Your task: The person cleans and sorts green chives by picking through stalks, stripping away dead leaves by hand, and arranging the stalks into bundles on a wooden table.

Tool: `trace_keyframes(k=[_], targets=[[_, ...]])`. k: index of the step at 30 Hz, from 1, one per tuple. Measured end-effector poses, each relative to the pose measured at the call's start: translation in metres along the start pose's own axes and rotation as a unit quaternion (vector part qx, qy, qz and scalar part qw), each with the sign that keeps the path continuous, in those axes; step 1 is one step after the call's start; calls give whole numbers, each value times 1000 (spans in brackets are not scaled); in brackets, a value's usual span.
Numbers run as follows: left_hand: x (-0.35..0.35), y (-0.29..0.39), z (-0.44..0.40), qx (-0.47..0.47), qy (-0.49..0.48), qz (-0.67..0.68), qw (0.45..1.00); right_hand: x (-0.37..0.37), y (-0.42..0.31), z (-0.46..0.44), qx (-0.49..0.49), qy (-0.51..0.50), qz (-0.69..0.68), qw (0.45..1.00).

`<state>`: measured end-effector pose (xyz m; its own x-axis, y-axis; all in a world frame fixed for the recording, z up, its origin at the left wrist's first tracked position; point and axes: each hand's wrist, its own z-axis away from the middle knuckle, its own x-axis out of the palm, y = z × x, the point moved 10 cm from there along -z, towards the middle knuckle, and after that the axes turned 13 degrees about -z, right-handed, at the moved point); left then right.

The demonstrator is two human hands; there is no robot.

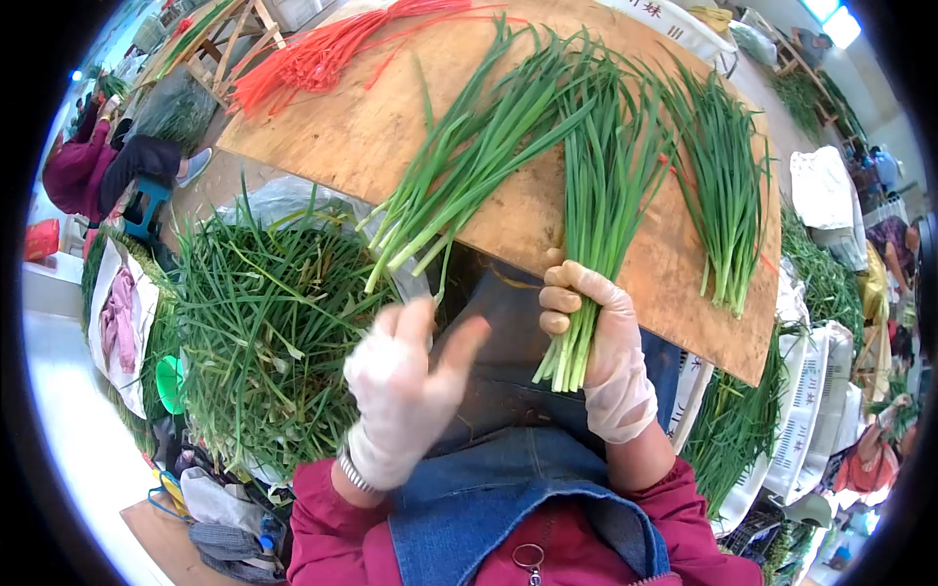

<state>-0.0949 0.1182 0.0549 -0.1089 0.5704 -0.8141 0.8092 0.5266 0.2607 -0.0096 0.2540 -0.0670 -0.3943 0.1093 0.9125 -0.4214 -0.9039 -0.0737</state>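
"What's in your grip?"

"My right hand [614,317], in a thin whitish glove, is clamped round a long bunch of flat green leaves with pale stem ends [598,186]. The leaves lie on the brown wooden worktop [523,220]; the stems poke past its edge towards me."

"Which step is this?"

"Gathering and evening the bunch, I judge. The next move calls for a firm right grip while the left picks stalks."

"And the pose?"

"Right fingers curled round the stems. My left hand [405,381], gloved too and blurred, has its thumb apart from the fingers."

"Around them?"

"A loose green sheaf [489,132] close by, another green bundle [723,176] to the right, a tangled green heap [274,342] left, thin red plastic strips [322,54] far left."
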Motion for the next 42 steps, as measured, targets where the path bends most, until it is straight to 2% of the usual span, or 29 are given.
trace_keyframes(k=[2, 3, 4, 6, 7, 8, 10, 12, 13, 14, 15, 17, 18, 19, 21, 23, 24, 26, 29, 31, 32, 33, 36, 40, 41, 42], targets=[[31, -10, -6, 0, -70, -93, 993, 8, 1, 0, 5, 4, 8, 1000], [47, -11, -6, 19, -80, -97, 992, 15, 1, 1, 3, -17, 17, 1000], [54, -13, -2, 27, -101, -81, 991, 21, -2, 3, -13, -19, 39, 999], [23, -28, 7, 8, -45, 40, 998, 36, -8, 9, -48, -20, 79, 996], [6, -42, 15, -11, -47, 65, 997, 41, -10, 8, -49, -33, 78, 995], [-15, -61, 25, -31, -48, 88, 994, 41, -9, 4, -33, -31, 80, 996], [-40, -144, 68, -202, -147, 61, 966, 36, -3, -5, -2, -29, 81, 996], [-87, -216, 103, -359, -153, -119, 913, 31, 3, -10, -12, 1, 83, 996], [-108, -240, 120, -291, -171, -314, 888, 26, 6, -11, -20, 29, 84, 996], [-116, -251, 131, -212, -182, -494, 823, 20, 6, -12, -27, 57, 85, 994], [-118, -246, 129, -220, -170, -544, 792, 15, 7, -14, -23, 60, 91, 994], [-100, -174, 74, -134, -58, -423, 894, 3, 8, -18, -16, 68, 106, 992], [-86, -126, 47, -77, 9, -282, 956, 2, 8, -17, -19, 68, 99, 993], [-69, -94, 29, -52, 11, -194, 980, 2, 7, -17, -22, 67, 94, 993], [-38, -32, -3, 63, 33, -161, 984, 2, 7, -16, -23, 76, 80, 994], [-2, -7, -35, 79, -10, -173, 982, 4, 7, -14, -26, 69, 79, 994], [20, -9, -46, 63, -39, -195, 978, 4, 5, -12, -28, 66, 77, 994], [50, -8, -53, 88, -67, -241, 964, 8, 3, -9, -23, 59, 89, 994], [53, -12, -53, 54, -57, -185, 980, 14, 1, -6, -33, 53, 84, 994], [46, -25, -46, -31, -57, 56, 996, 9, 2, -6, -36, 74, 109, 991], [44, -30, -39, -74, -58, 176, 980, 7, 4, -5, -36, 87, 121, 988], [56, -39, -28, -176, -103, 282, 937, 9, 6, -5, -39, 80, 128, 988], [70, -35, -12, -294, -180, 346, 872, 8, 8, -3, -50, 118, 180, 975], [72, -15, 3, -346, -205, 451, 797, 17, 8, -2, -78, 111, 198, 971], [68, -8, 2, -332, -206, 452, 802, 16, 10, -5, -72, 105, 211, 969], [66, -5, 1, -284, -197, 419, 840, 16, 12, -5, -61, 103, 217, 969]])
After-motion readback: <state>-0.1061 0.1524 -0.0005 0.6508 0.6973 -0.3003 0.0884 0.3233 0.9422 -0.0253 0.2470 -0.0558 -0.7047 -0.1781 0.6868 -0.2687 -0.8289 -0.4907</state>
